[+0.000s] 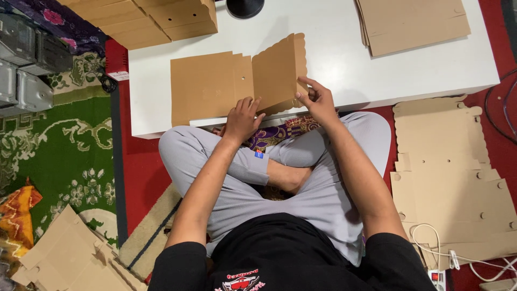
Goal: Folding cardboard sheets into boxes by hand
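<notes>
- Below, the left hand (241,117) presses flat, fingers spread, on the cardboard sheet (210,86) at the white table's (344,48) near edge.
- Right hand (316,99) pinches the sheet's raised scalloped flap (277,73).
- Right fingertips are hidden behind the flap.

cardboard blank (226,86) on table (334,48), cardboard stack (412,21) right

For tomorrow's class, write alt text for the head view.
A person seated cross-legged folds a flat brown cardboard blank on a low white table: left hand presses its near edge, right hand lifts its scalloped flap. More cardboard sheets lie on the floor.
</notes>
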